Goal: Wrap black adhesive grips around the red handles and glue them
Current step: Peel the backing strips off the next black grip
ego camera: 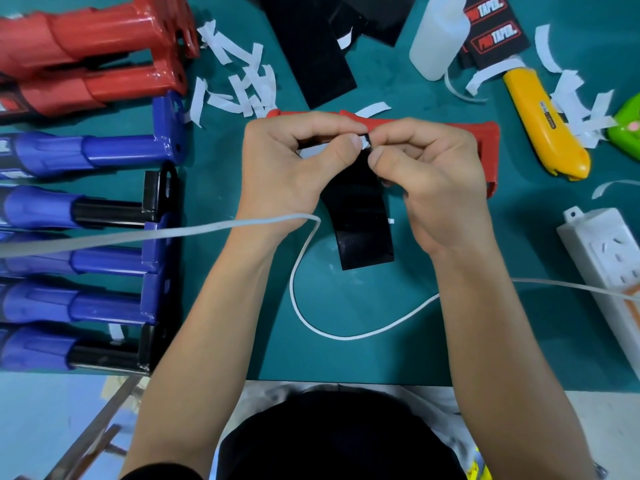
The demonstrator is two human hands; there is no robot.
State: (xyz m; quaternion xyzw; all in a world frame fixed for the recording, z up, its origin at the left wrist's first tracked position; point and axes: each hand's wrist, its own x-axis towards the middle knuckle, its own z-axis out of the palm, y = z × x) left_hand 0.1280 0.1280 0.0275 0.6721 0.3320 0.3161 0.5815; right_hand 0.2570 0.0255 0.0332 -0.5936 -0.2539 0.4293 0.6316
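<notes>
Backing removal: the black grip strip (363, 223) is held just above the teal mat (346, 355), its upper edge raised between the two hands and its lower end lying flat toward the person. The left hand (294, 164) and the right hand (429, 178) both pinch that upper edge between thumb and forefinger. A small white corner of liner (362, 142) shows between the thumbs, which suggests the liner is being started off the adhesive.

The red handle (485, 140) lies crosswise on the mat just behind the hands, its middle hidden by them. Its visible ends are bare red, so wrapping of this piece appears not yet begun, and gluing would come after that.

Farther out, more black sheets (311, 53) wait at the far edge. Beside them are a white squeeze bottle (436, 36), presumably the glue, and a yellow utility knife (547, 133). Curled white liner scraps (239, 81) lie scattered near both, a sign that many strips have been peeled.

At the left lie stacked red tools (86, 39) and a row of blue tools (86, 150), two with black-covered shafts (104, 211). Whether the red ones are finished cannot be told. A white cable (311, 317) loops across the near mat, and a power strip (602, 251) sits at the right.
</notes>
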